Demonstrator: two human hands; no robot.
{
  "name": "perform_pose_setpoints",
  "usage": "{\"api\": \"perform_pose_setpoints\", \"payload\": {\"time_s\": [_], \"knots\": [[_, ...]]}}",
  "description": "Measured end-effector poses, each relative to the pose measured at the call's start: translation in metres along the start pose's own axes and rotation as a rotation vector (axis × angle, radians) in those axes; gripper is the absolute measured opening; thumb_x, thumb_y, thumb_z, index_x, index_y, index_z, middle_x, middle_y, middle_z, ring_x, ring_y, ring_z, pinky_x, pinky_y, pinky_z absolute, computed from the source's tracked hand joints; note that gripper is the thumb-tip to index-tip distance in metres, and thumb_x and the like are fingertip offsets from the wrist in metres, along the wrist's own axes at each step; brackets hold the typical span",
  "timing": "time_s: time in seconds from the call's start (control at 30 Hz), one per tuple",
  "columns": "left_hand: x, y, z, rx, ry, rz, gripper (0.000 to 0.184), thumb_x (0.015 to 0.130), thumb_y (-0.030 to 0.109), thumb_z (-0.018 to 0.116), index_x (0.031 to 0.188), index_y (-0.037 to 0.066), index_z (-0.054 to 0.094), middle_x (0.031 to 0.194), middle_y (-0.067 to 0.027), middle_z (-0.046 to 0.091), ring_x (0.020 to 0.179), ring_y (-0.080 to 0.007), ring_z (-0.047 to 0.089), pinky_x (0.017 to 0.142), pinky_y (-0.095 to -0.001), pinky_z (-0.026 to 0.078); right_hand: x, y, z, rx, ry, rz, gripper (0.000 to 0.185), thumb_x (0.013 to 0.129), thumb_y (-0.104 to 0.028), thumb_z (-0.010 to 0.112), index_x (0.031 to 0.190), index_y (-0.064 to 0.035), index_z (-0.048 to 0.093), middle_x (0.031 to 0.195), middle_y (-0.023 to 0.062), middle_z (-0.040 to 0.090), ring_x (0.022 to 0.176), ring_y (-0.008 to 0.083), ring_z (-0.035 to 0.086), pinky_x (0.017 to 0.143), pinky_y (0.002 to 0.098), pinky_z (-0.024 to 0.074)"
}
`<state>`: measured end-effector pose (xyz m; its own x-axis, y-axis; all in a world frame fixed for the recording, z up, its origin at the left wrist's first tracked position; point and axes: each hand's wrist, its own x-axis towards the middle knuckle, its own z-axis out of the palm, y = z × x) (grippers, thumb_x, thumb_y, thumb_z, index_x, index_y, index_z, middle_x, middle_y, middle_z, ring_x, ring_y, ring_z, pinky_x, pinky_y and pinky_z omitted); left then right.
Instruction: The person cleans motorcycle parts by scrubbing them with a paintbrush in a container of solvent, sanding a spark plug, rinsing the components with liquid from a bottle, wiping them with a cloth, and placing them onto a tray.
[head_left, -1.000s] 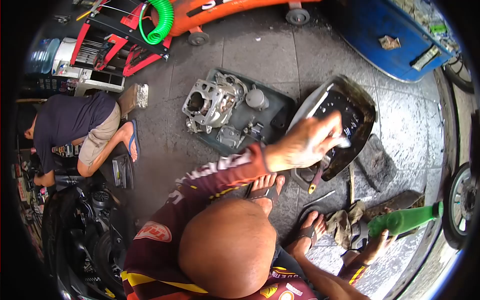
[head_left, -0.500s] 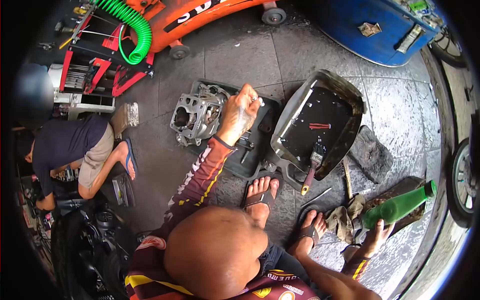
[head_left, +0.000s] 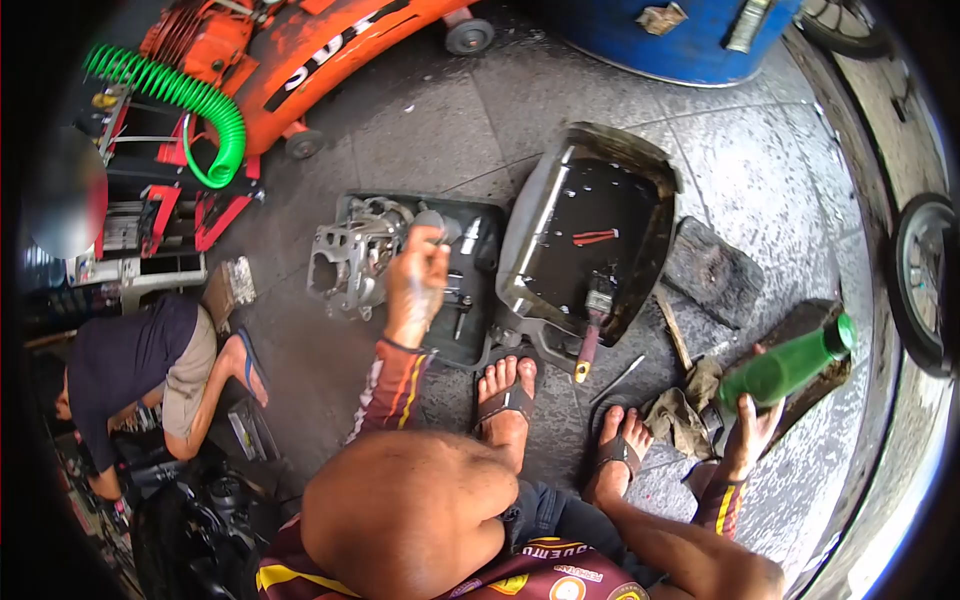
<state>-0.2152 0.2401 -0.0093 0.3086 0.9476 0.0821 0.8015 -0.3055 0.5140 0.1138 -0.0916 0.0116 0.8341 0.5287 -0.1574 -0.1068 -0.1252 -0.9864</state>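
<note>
My left hand [head_left: 415, 290] is over the left part of a dark tray [head_left: 478, 338], beside a silver metal engine casing [head_left: 345, 272]. Its fingers are curled together and slightly blurred; what they hold is hidden. A grey round part [head_left: 436, 222] shows just beyond the fingertips. At the lower right my right hand [head_left: 752, 430] is wrapped round a green bottle [head_left: 785, 368], which lies tilted with its cap to the right. Between the hands stands a basin [head_left: 522, 215] of dark liquid. A brush [head_left: 594, 325] rests on its near edge, and a red strip [head_left: 595, 238] shows in the liquid.
A grey rag [head_left: 685, 412], a screwdriver-like rod [head_left: 628, 378] and a dark block [head_left: 712, 272] lie on the floor. An orange tank [head_left: 340, 60] and a blue drum [head_left: 670, 45] stand beyond. Another person [head_left: 135, 375] crouches at the left near motorcycle parts. A wheel [head_left: 925, 285] is far right.
My left hand has moved from over the basin leftward across the tray to the engine casing. My right hand still holds the green bottle. The view has shifted, and the brush and red strip show uncovered.
</note>
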Motion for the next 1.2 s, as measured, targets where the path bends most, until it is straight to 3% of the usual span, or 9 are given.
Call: {"api": "perform_pose_setpoints", "payload": {"time_s": [0.03,0.1,0.2,0.33,0.43,0.8,0.97,1.1,1.2], "knots": [[0.001,-0.002,-0.006,-0.054,0.006,-0.017,0.023,0.089,0.014,0.062,0.109,0.008,0.056,0.066,0.0014,0.057,0.059,-0.0071,0.053,0.049,-0.0274,0.042,0.001,0.002,-0.006,-0.034,0.060,0.050,0.062,0.078,-0.007,0.073,0.132,0.0008,0.043,0.120,0.0148,0.056,0.108,0.0233,0.055,0.098,0.0355,0.0401],[0.005,0.009,-0.018,-0.236,0.051,0.142,0.023,0.092,0.014,0.060,0.113,0.006,0.055,0.072,0.0020,0.057,0.061,-0.0056,0.053,0.048,-0.0221,0.041,0.022,-0.024,0.016,-0.059,0.028,0.065,0.060,0.076,-0.003,0.073,0.129,0.0012,0.046,0.115,0.0115,0.057,0.104,0.0205,0.055,0.094,0.0323,0.0428],[0.008,0.033,-0.020,-0.403,-0.051,-0.019,0.024,0.095,0.014,0.056,0.117,0.005,0.052,0.076,-0.0002,0.056,0.058,-0.0031,0.047,0.047,-0.0167,0.036,0.068,-0.041,0.036,-0.317,0.038,-0.151,0.056,0.074,-0.012,0.077,0.123,-0.0010,0.050,0.111,0.0109,0.059,0.101,0.0198,0.056,0.089,0.0314,0.0444],[0.004,0.068,-0.016,-0.585,-0.209,0.005,0.024,0.096,0.011,0.052,0.118,0.004,0.051,0.078,0.0000,0.055,0.062,-0.0022,0.047,0.051,-0.0162,0.037,0.129,-0.022,0.049,-0.528,0.032,-0.349,0.062,0.069,-0.018,0.077,0.120,0.0007,0.046,0.102,0.0243,0.062,0.093,0.0401,0.062,0.080,0.0431,0.0504],[0.005,0.068,-0.005,-0.615,-0.244,0.076,0.028,0.096,0.012,0.053,0.121,0.002,0.049,0.077,-0.0013,0.055,0.060,-0.0021,0.045,0.049,-0.0163,0.034,0.165,-0.013,0.070,-0.511,0.112,-0.486,0.061,0.066,-0.012,0.074,0.120,-0.0044,0.045,0.103,0.0250,0.060,0.092,0.0429,0.061,0.079,0.0469,0.0502],[0.034,0.098,-0.046,-0.477,-0.295,0.316,0.028,0.097,0.011,0.048,0.122,0.000,0.048,0.079,-0.0043,0.054,0.062,-0.0043,0.045,0.054,-0.0173,0.037,0.211,0.043,0.100,-0.582,0.176,-0.112,0.066,0.070,-0.008,0.070,0.128,0.0001,0.038,0.112,0.0248,0.057,0.105,0.0416,0.057,0.089,0.0470,0.0485],[0.028,0.144,-0.064,-0.286,-0.334,0.412,0.028,0.097,0.012,0.047,0.122,-0.001,0.048,0.080,-0.0044,0.054,0.064,-0.0066,0.046,0.057,-0.0198,0.038,0.148,-0.011,0.021,-0.342,0.105,-0.348,0.059,0.081,-0.010,0.065,0.133,-0.0030,0.039,0.127,0.0224,0.054,0.115,0.0348,0.055,0.095,0.0398,0.0468],[0.030,0.163,-0.078,-0.267,-0.389,0.455,0.024,0.094,0.009,0.049,0.116,-0.001,0.053,0.080,-0.0058,0.056,0.064,-0.0087,0.049,0.058,-0.0214,0.041,0.091,-0.038,-0.094,-0.460,0.114,-0.299,0.025,0.085,-0.009,0.058,0.108,0.0003,0.060,0.102,0.0166,0.067,0.096,0.0310,0.065,0.084,0.0379,0.0511],[0.034,0.171,-0.083,-0.176,-0.486,0.563,0.024,0.092,0.007,0.050,0.114,-0.001,0.055,0.081,-0.0076,0.058,0.066,-0.0108,0.051,0.059,-0.0245,0.042,0.045,-0.040,-0.139,-0.783,0.001,-0.126,0.019,0.086,-0.014,0.059,0.098,-0.0005,0.065,0.090,0.0164,0.068,0.085,0.0333,0.066,0.076,0.0387,0.0518]]}}
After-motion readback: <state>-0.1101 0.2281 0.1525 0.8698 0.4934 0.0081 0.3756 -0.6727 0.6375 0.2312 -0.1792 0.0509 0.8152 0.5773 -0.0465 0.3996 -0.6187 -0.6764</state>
